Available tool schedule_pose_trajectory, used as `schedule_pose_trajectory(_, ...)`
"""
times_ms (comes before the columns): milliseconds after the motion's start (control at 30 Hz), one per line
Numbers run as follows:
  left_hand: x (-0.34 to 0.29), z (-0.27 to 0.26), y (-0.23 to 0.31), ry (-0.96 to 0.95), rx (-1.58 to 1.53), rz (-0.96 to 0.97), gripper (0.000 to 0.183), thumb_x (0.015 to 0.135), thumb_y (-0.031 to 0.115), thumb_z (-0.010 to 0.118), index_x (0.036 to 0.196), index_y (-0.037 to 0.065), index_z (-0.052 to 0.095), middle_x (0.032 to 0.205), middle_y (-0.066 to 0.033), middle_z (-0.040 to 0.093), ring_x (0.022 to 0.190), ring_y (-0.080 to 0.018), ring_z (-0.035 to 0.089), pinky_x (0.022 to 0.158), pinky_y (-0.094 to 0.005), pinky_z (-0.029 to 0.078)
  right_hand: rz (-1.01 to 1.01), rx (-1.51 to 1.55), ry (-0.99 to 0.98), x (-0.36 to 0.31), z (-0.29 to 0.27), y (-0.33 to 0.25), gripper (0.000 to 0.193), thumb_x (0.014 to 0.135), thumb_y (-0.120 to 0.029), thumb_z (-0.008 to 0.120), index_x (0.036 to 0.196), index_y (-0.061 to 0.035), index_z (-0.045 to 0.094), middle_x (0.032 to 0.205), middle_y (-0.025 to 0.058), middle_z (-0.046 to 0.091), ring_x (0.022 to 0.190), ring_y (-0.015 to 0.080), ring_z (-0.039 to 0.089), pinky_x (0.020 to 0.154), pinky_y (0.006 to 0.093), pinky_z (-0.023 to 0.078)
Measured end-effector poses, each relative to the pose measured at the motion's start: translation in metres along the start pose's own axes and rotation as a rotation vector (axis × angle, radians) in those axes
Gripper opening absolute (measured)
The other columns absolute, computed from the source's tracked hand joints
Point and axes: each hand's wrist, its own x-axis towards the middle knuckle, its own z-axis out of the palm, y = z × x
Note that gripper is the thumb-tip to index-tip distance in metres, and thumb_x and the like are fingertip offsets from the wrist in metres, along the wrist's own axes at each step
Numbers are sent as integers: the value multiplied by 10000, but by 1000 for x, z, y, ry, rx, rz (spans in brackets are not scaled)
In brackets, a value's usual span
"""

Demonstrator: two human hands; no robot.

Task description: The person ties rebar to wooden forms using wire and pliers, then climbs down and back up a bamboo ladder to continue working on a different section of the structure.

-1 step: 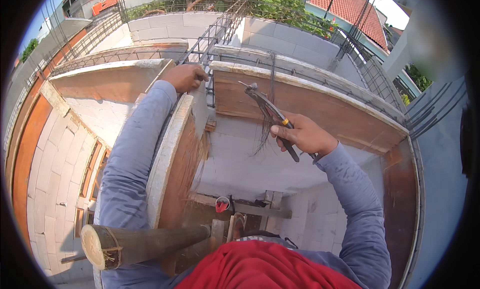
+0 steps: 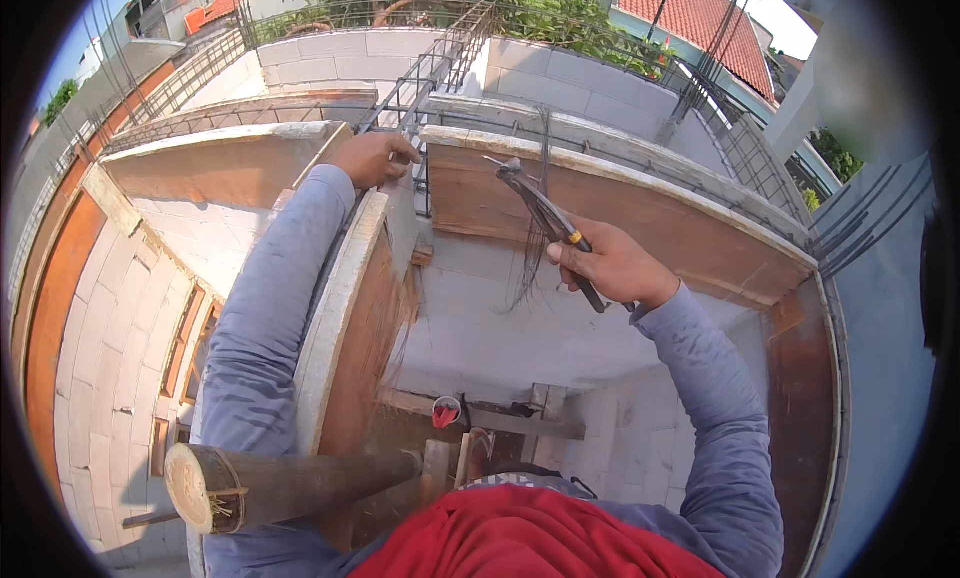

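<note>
My left hand [image 2: 375, 160] rests at the corner where the formwork boards meet, its fingers curled together beside the steel rebar cage [image 2: 412, 90]. Whatever may be between those fingertips is too small to make out. In my right hand [image 2: 628, 266] is a pair of pincers [image 2: 545, 213] with dark handles and a yellow band. Their jaws point up and left, and a short bit of wire seems to stick out at the tip. Behind the pincers, a bundle of thin tie wire [image 2: 545, 138] hangs over the brown formwork board [image 2: 670, 233].
A thick bamboo pole [image 2: 290, 488] lies at lower left, under my left arm. Another formwork board [image 2: 335, 328] runs toward me beside that arm. Far below stands a small white bucket [image 2: 447, 410] with something red inside. Bare rebar ends [image 2: 870, 218] jut out at right.
My right hand and the pincers have shifted very slightly to the right. The left hand stays at the same corner.
</note>
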Motion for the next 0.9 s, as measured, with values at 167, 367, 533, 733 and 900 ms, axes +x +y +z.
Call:
schedule_pose_trajectory(167,8,-7,11,23,-546,-85,420,838,303,840,1229,175,753,1060,-42,731,978,-201,673,875,-361,533,-156,-653,155,52,-15,-13,657,1024,-237,553,1631,-241,301,1062,238,714,921,456,669,874,513,535)
schedule_pose_trajectory(367,1,-4,7,131,-441,56,348,890,257,808,1198,98,775,1013,-72,771,936,-190,675,896,-336,523,-156,-778,76,101,19,-35,707,998,-226,542,1645,-225,256,1108,246,715,1005,435,688,903,532,533)
schedule_pose_trajectory(533,4,3,22,228,-361,-10,248,953,226,735,1121,50,783,881,-49,771,827,-167,689,820,-336,540,-66,-581,-98,104,1,-43,790,976,-240,577,1665,-187,195,1016,206,714,888,336,704,833,435,570)
schedule_pose_trajectory(733,-2,-14,-1,365,-684,-68,262,1055,244,592,1129,47,747,848,19,722,692,-57,565,659,-240,457,-20,183,-182,78,1,-41,755,1033,-320,621,1663,-163,235,866,48,608,785,138,645,646,305,535)
schedule_pose_trajectory(900,4,-19,2,301,-811,-6,266,1075,253,546,1221,80,684,836,48,696,617,-28,450,574,-211,366,-152,-533,599,101,-88,-5,670,1024,-394,628,1567,-61,420,836,200,692,826,363,690,749,441,542)
